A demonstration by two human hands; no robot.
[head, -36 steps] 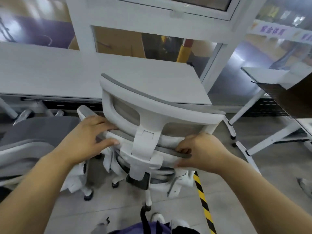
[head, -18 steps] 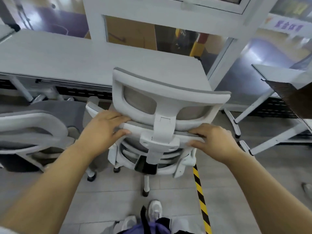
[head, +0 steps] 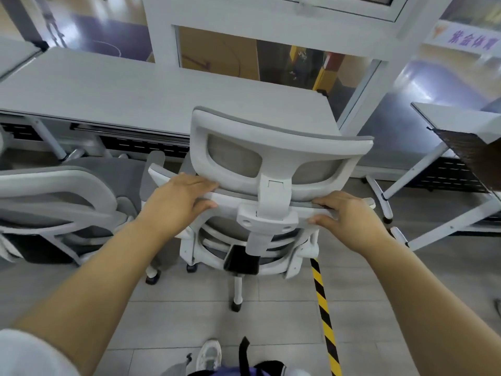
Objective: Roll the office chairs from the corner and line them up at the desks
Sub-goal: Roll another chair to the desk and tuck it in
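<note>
Office chair [head: 273, 185], white frame with grey mesh, is parked on its casters right up at the long grey desk [head: 135, 99] with its back to the camera. From this angle its headrest [head: 271, 137] overlaps the desk's near edge. Both hands are on the backrest rail [head: 230, 200] just under the headrest. The left hand [head: 176, 202] is left of the headrest post, fingers laid over the rail and thumb tucked under it. The right hand [head: 349, 215] is on the other side, gripping the same way, so both have a firm hold on the chair. A second chair [head: 59, 196] of the same kind sits just beside it on the left, also at the desk. Yellow-black floor tape [head: 324, 308] runs up to the chair's right side. Another desk [head: 455, 118] stands off to the right, and a white sneaker [head: 208, 354] pokes in at the bottom.
</note>
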